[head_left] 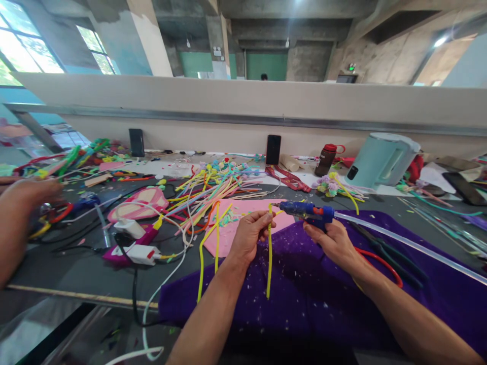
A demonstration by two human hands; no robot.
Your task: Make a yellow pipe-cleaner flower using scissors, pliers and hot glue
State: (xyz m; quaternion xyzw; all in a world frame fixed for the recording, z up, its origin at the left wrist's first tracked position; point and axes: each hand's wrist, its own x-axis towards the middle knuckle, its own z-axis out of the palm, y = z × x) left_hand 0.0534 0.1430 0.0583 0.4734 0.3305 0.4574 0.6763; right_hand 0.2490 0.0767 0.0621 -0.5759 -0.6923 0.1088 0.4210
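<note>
Pinched in the fingers of my left hand (249,235) is a yellow pipe cleaner (269,268), hanging upright with its top end just above the fingertips. My right hand (331,241) is closed round the handle of a blue glue gun (304,210). The nozzle points left and meets or nearly meets the top of the pipe cleaner. A long clear glue stick (403,244) sticks out of the gun's back. Under both hands lie a pink sheet (220,244) with small green bits and a purple cloth (297,294). More yellow pipe cleaners (217,238) rest left of my left hand.
Behind the pink sheet lies a pile of coloured pipe-cleaner flowers (224,175). Pliers (391,253) lie at right, near a kettle (380,159) and a bottle (326,159). Plugs on a power strip (139,253) trail cables at left. Another person's arm (23,218) reaches in at far left.
</note>
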